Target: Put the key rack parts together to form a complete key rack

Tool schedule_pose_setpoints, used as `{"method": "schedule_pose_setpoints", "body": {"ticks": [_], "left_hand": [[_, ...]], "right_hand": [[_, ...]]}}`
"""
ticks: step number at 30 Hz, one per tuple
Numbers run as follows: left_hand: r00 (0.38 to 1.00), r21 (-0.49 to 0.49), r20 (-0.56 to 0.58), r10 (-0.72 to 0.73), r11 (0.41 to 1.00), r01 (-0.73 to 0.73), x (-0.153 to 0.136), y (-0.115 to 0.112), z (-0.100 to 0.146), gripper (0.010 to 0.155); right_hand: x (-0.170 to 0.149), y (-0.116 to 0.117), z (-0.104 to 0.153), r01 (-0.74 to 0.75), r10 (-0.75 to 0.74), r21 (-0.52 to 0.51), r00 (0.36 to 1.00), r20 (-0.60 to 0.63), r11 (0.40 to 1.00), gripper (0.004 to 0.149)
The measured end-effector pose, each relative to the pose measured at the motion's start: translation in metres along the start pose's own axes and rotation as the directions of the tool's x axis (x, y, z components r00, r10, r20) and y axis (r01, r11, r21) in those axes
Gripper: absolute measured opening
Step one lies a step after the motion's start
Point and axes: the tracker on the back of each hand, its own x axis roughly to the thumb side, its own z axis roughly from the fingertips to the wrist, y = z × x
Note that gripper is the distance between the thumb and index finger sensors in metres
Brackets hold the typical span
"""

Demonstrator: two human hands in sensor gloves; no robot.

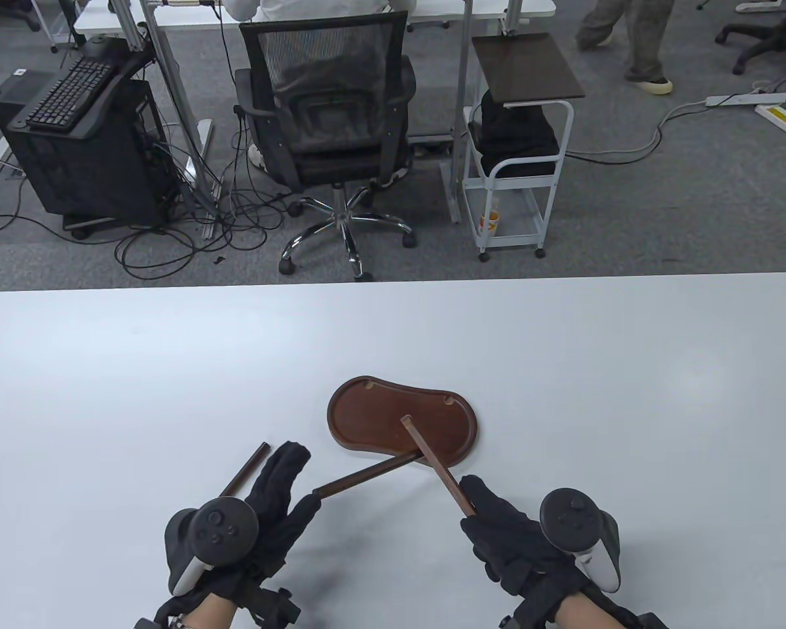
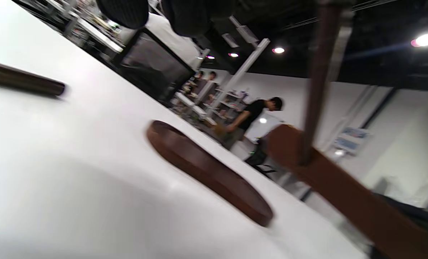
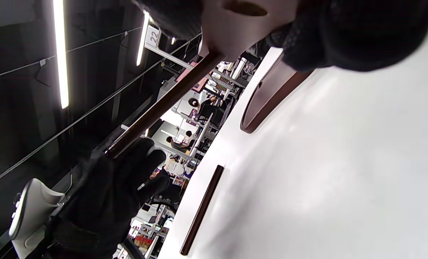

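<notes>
Dark reddish-brown tray (image 1: 367, 419) and rods (image 1: 360, 479) — plain, no pattern — on a white bench (image 1: 170, 367); black-gloved hands (image 1: 281, 498).

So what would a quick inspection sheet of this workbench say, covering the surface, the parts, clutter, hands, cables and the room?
Surface: white table, plain top.
Job's things: brown oval base lying flat; round rod held by the left hand; flat bar held by the right hand, the rod's far end meeting it over the base; loose stick lying on the table beside the left hand.
Clutter: nothing seen on the table.
Hands: left hand grips the rod's near end; right hand grips the bar's near end.
Cables: nothing seen on the table; tangled cables on the floor beyond.
Surroundings: office chair, computer tower, white cart, someone walking.
</notes>
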Motion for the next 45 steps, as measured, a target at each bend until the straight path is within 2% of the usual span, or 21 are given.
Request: {"method": "schedule_pose_setpoints", "body": {"ticks": [2, 4, 6, 10, 15, 21, 25, 32, 36, 41, 45], "left_hand": [[0.994, -0.027, -0.090, -0.061, 0.998, 0.058, -0.012, 0.005, -0.001, 0.074], [0.958, -0.151, -0.252, -0.139, 0.983, 0.103, -0.027, 0.009, -0.002, 0.078], [0.920, -0.228, -0.356, -0.164, 0.970, 0.085, -0.042, 0.012, -0.001, 0.082], [0.865, -0.204, -0.475, -0.160, 0.977, 0.068, -0.062, 0.017, 0.000, 0.083], [0.736, -0.314, -0.604, -0.307, 0.940, 0.134, -0.082, 0.021, 0.004, 0.083], [0.668, -0.419, -0.627, -0.401, 0.896, 0.145, -0.092, 0.016, 0.004, 0.079], [0.588, -0.451, -0.651, -0.480, 0.868, 0.209, -0.094, 0.014, 0.004, 0.072], [0.526, -0.477, -0.635, -0.566, 0.823, 0.309, -0.098, 0.008, 0.001, 0.059], [0.513, -0.473, -0.628, -0.585, 0.811, 0.345, -0.098, 0.007, 0.001, 0.053], [0.515, -0.484, -0.602, -0.611, 0.792, 0.373, -0.097, 0.006, 0.000, 0.051], [0.529, -0.466, -0.607, -0.593, 0.805, 0.368, -0.098, 0.009, 0.002, 0.049]], "right_hand": [[-0.001, -0.001, 0.000, 0.006, -0.006, -0.004, 1.000, -0.006, 1.000, 0.062], [-0.002, -0.003, 0.000, 0.009, -0.009, -0.008, 1.000, -0.010, 1.000, 0.062], [-0.003, -0.003, 0.000, 0.014, -0.014, -0.010, 1.000, -0.015, 1.000, 0.062], [-0.003, -0.004, 0.000, 0.021, -0.021, -0.010, 1.000, -0.020, 1.000, 0.062], [-0.004, -0.005, 0.001, 0.020, -0.020, -0.011, 1.000, -0.023, 1.000, 0.062], [-0.004, -0.006, 0.001, 0.027, -0.027, -0.012, 0.999, -0.029, 1.000, 0.062], [-0.004, -0.007, 0.002, 0.026, -0.026, -0.012, 0.999, -0.030, 1.000, 0.062], [-0.004, -0.008, 0.001, 0.025, -0.026, -0.010, 0.999, -0.031, 1.000, 0.062], [-0.004, -0.008, 0.002, 0.028, -0.028, -0.010, 0.999, -0.033, 1.000, 0.062], [-0.004, -0.008, 0.001, 0.031, -0.031, -0.011, 0.999, -0.036, 0.999, 0.062], [-0.004, -0.008, 0.002, 0.031, -0.032, -0.013, 0.999, -0.036, 0.999, 0.062]]}}
